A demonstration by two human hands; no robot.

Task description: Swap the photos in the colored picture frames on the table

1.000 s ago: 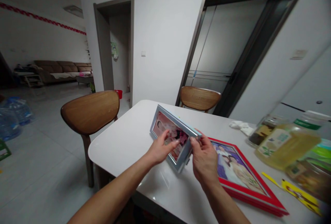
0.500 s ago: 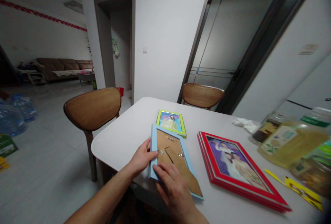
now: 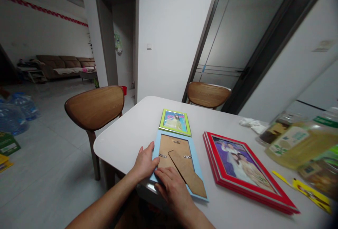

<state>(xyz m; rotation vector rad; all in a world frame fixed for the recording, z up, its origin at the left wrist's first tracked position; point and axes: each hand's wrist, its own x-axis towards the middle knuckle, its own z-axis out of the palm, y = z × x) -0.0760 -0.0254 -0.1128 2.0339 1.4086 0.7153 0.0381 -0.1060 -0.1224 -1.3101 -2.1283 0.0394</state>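
Observation:
A light blue picture frame (image 3: pixel 196 155) lies back side up on the white table, its brown backing board and metal clips showing. My left hand (image 3: pixel 144 162) holds the frame's left edge, thumb on top. Against its lower left part rests my right hand (image 3: pixel 174 188), fingers over the near edge and partly hiding the backing. Just beyond the blue frame lies a green frame (image 3: pixel 188 125) with a picture facing up. To the right is a stack of red frames (image 3: pixel 216 172), the top one showing a photo of people.
On the white table (image 3: pixel 126 127), a yellow item (image 3: pixel 313 193), a large bottle of yellow liquid (image 3: pixel 287 146), jars and a white tissue (image 3: pixel 252 125) stand or lie at the right. Wooden chairs (image 3: pixel 96 107) are at the left and far sides.
The blue frame has come down flatter onto the table and no longer overlaps the green frame, whose lower edge now shows. Both hands have stayed on the blue frame.

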